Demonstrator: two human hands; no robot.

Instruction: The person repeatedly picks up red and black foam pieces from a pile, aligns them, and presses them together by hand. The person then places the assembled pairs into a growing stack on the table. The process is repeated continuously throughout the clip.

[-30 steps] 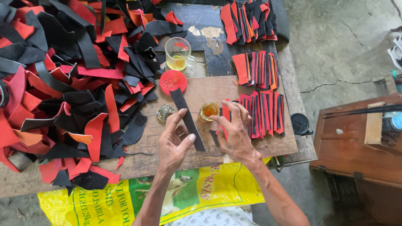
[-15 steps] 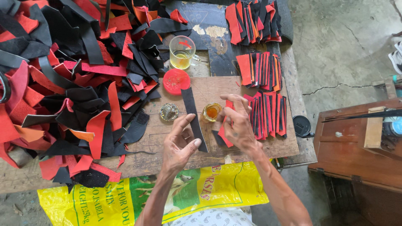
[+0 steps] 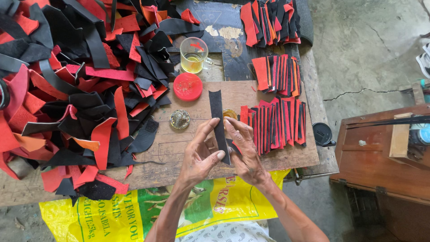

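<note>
While both hands work at the near middle of the wooden surface, the black leather strip stands between them, its lower end pinched by the left hand, thumb and fingers closed on it. The right hand curls loosely against the strip's right edge, fingers touching it. The strip looks light, thin and limp, best held flat near an end. One strip is in hand; one red lid, one glass cup and one small glass dish lie farther off, left of three stacks of red and black strips.
</note>
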